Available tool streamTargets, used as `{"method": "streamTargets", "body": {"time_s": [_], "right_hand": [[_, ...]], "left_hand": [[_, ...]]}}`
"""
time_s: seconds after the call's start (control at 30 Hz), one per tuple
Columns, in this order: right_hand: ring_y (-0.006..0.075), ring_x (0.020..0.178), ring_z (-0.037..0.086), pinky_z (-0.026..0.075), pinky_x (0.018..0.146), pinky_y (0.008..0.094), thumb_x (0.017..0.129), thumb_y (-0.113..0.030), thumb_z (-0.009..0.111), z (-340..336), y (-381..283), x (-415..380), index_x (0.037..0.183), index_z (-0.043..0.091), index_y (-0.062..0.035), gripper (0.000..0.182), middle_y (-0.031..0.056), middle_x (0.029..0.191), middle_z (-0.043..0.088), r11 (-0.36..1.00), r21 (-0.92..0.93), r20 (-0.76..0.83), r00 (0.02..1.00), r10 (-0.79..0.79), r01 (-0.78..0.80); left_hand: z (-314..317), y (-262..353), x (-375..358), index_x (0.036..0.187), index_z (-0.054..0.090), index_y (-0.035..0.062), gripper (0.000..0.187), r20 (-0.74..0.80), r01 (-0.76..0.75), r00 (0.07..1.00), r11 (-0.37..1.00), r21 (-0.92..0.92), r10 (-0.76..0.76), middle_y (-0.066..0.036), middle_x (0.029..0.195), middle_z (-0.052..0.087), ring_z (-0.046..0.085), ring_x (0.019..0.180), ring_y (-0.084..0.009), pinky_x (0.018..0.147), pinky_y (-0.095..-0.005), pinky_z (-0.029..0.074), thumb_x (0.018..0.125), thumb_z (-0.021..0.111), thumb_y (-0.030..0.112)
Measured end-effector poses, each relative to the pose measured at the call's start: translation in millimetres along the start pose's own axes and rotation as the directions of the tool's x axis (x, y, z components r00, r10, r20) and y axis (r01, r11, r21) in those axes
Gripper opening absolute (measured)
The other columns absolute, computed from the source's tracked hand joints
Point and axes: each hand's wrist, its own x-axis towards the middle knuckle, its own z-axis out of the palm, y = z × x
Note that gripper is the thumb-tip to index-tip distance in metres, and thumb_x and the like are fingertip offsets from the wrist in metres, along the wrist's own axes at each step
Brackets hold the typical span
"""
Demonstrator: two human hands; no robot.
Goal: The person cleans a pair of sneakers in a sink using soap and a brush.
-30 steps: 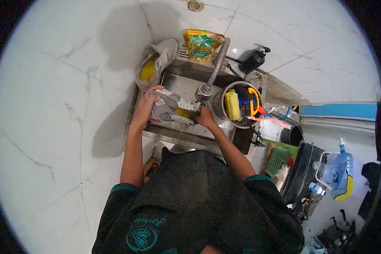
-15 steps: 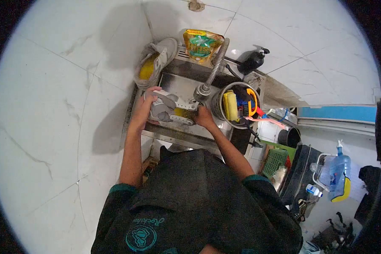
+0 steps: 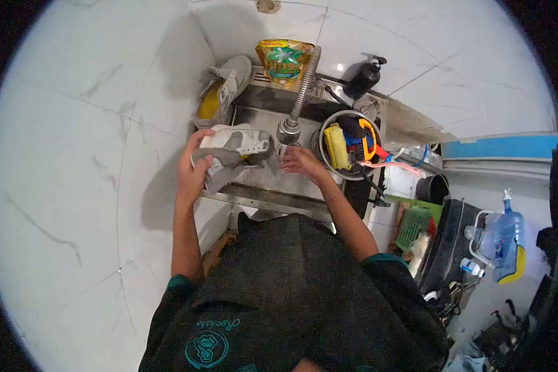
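Observation:
My left hand (image 3: 194, 168) grips a grey and white sneaker (image 3: 245, 141) by its heel end, with the fingers closed on it. The shoe is tilted above the steel sink (image 3: 260, 185), its toe side partly hidden. Under the head of the flexible faucet (image 3: 289, 130) is my right hand (image 3: 302, 162), fingers stretched toward the shoe but apart from it, holding nothing I can see. A second grey sneaker (image 3: 232, 87) with yellow inside leans at the sink's back left corner.
A detergent pouch (image 3: 285, 65) and a black pump bottle (image 3: 363, 79) stand behind the sink. On the right rim, a round container (image 3: 324, 170) holds a yellow sponge (image 3: 336, 147) and several brushes. A tiled wall (image 3: 99, 149) rises close on the left.
The sneaker has turned in my left hand and sits tilted with more of its side showing. My right hand has come off the shoe's strap area, and its fingers have opened beneath the faucet.

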Motion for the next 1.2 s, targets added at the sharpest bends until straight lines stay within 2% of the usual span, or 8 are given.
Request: {"method": "streamTargets", "body": {"time_s": [0.27, 0.6, 0.7, 0.8, 0.9, 0.97, 1.07, 1.2], "right_hand": [[0.0221, 0.081, 0.069, 0.057, 0.072, 0.0336, 0.098, -0.031, 0.049, -0.3, 9.1, 5.2, 0.127, 0.055, -0.0042, 0.040, 0.0150, 0.107, 0.066, 0.993, -0.069, -0.061, 0.993, -0.104, 0.100], [0.0220, 0.071, 0.068, 0.058, 0.062, 0.0327, 0.097, -0.030, 0.051, 3.8, 38.3, 16.4, 0.120, 0.058, 0.0016, 0.039, 0.0136, 0.101, 0.067, 0.968, -0.235, -0.010, 0.995, -0.094, 0.089], [0.0209, 0.073, 0.068, 0.057, 0.064, 0.0318, 0.096, -0.035, 0.055, 9.9, 28.7, -7.7, 0.120, 0.059, 0.0018, 0.044, 0.0124, 0.103, 0.067, 0.895, -0.411, 0.220, 0.972, -0.085, 0.172], [0.0211, 0.094, 0.064, 0.054, 0.077, 0.0344, 0.095, -0.044, 0.055, 46.9, -14.7, -47.9, 0.128, 0.055, -0.0014, 0.054, 0.0116, 0.115, 0.063, 0.979, -0.148, 0.318, 0.944, -0.085, 0.138], [0.0212, 0.109, 0.057, 0.048, 0.092, 0.0382, 0.096, -0.052, 0.048, 98.1, -67.1, -76.6, 0.133, 0.051, -0.0047, 0.060, 0.0111, 0.124, 0.057, 0.956, 0.040, 0.153, 0.944, -0.293, 0.291], [0.0225, 0.119, 0.050, 0.040, 0.100, 0.0419, 0.094, -0.061, 0.043, 116.0, -89.0, -60.8, 0.136, 0.047, -0.0074, 0.069, 0.0114, 0.133, 0.051, 0.968, 0.123, 0.157, 0.958, -0.238, 0.220], [0.0244, 0.117, 0.052, 0.039, 0.100, 0.0402, 0.092, -0.065, 0.041, 140.6, -131.6, -47.8, 0.134, 0.049, -0.0095, 0.070, 0.0118, 0.133, 0.051, 0.942, 0.248, 0.266, 0.920, -0.289, 0.224], [0.0253, 0.118, 0.052, 0.039, 0.100, 0.0357, 0.090, -0.066, 0.043, 162.8, -186.9, -20.3, 0.132, 0.051, -0.0053, 0.074, 0.0133, 0.132, 0.052, 0.948, 0.114, 0.358, 0.878, -0.319, 0.298]], "left_hand": [[15.6, 47.6, -24.4, 0.110, 0.057, 0.0034, 0.050, 0.055, -0.266, 0.961, 0.854, 0.447, 0.271, -0.026, 0.137, 0.049, 0.050, 0.127, -0.0386, 0.104, -0.0416, 0.038, 0.061, 0.051, 0.005], [4.1, 69.9, -52.5, 0.097, 0.064, 0.0046, 0.041, 0.269, -0.498, 0.867, 0.706, 0.503, 0.419, -0.029, 0.129, 0.054, 0.052, 0.121, -0.0443, 0.103, -0.0466, 0.040, 0.058, 0.058, 0.018], [-4.4, 72.6, -57.9, 0.095, 0.063, 0.0046, 0.039, 0.274, -0.538, 0.843, 0.705, 0.462, 0.463, -0.032, 0.127, 0.054, 0.051, 0.122, -0.0471, 0.102, -0.0504, 0.040, 0.060, 0.057, 0.019], [-14.3, 75.5, -63.8, 0.094, 0.063, 0.0049, 0.037, 0.219, -0.560, 0.828, 0.731, 0.391, 0.517, -0.034, 0.125, 0.054, 0.051, 0.121, -0.0488, 0.102, -0.0540, 0.039, 0.062, 0.056, 0.022], [-22.3, 92.4, -71.3, 0.095, 0.059, 0.0056, 0.036, 0.171, -0.565, 0.823, 0.752, 0.339, 0.542, -0.038, 0.123, 0.053, 0.050, 0.120, -0.0518, 0.101, -0.0576, 0.037, 0.076, 0.059, 0.036], [-27.6, 103.7, -72.9, 0.096, 0.057, 0.0056, 0.042, 0.128, -0.588, 0.806, 0.758, 0.282, 0.578, -0.041, 0.122, 0.052, 0.049, 0.120, -0.0532, 0.101, -0.0591, 0.037, 0.081, 0.061, 0.045], [-49.7, 111.0, -72.5, 0.101, 0.054, 0.0065, 0.057, 0.043, -0.553, 0.825, 0.790, 0.267, 0.563, -0.043, 0.122, 0.050, 0.049, 0.119, -0.0528, 0.101, -0.0607, 0.036, 0.081, 0.064, 0.058], [-93.7, 124.3, -57.6, 0.106, 0.055, 0.0043, 0.061, 0.036, -0.546, 0.813, 0.741, 0.391, 0.581, -0.042, 0.125, 0.048, 0.048, 0.121, -0.0519, 0.103, -0.0598, 0.034, 0.078, 0.068, 0.058]]}}
